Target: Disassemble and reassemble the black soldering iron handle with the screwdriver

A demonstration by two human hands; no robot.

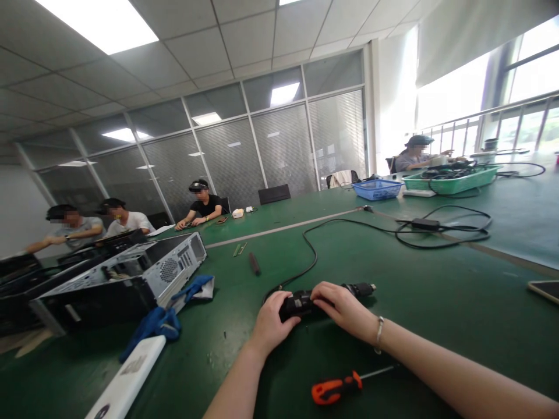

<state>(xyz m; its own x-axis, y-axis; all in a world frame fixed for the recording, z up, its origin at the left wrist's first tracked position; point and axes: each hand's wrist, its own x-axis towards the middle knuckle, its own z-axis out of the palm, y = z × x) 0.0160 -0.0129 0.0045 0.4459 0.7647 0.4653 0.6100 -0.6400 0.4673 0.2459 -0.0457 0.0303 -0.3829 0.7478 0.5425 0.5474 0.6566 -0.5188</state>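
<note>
Here's the left hand (pixel 271 323) wrapped round the rear of a black cylindrical tool (pixel 301 300), the right hand (pixel 345 309) touching its middle! Nearer on the dark-green counter (pixel 393 267), an orange-and-black screwdriver (pixel 332 390); left, an opened black-and-silver computer case (pixel 174 269); far right, a green plastic basket (pixel 463 184).

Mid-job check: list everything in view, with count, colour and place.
Power tool: one, black, at both hands
Screwdriver: one, orange and black, nearer the wearer
Cord: black, across table; count unclear
Adapter box: one, black, right
Computer case: at least one, black and silver, left
Glove-like cloth: blue and grey, by case; count unclear
Slab: one, white, lower left
Bar: one, brown, centre
Strips: two, green, beyond bar
Baskets: two, blue and green, far right
Phone-like device: one, right edge
Table: green
Co-workers: four, far side
Left hand: one, bare, gripping tool
Right hand: one, bare, fingers on tool
</note>
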